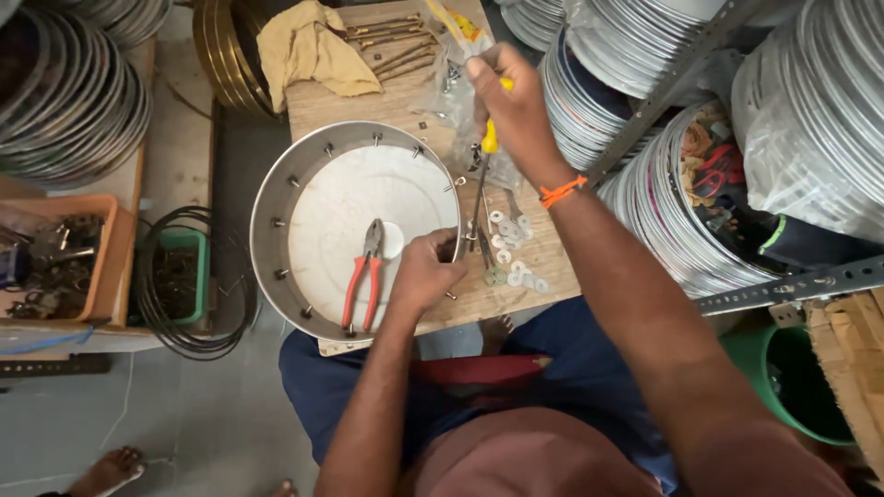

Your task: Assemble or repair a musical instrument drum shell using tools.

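Observation:
A round metal drum frame (267, 198) with several bolts through its rim lies on a small wooden table (405, 101). Red-handled pliers (364, 276) rest on the white skin inside the frame. My left hand (425, 271) grips the frame's near right rim. My right hand (511, 106) is closed on a yellow-handled screwdriver (488, 143), whose shaft points down at the rim beside my left hand. White washers (511, 241) lie scattered on the table to the right of the frame.
A yellow cloth (308, 51), long bolts (391, 46) and a plastic bag lie at the table's far end. Stacks of metal rings (74, 92) stand left and right. An orange tray (101, 267) of hardware, a green box and coiled wire sit at left. A person's foot (106, 469) shows at bottom left.

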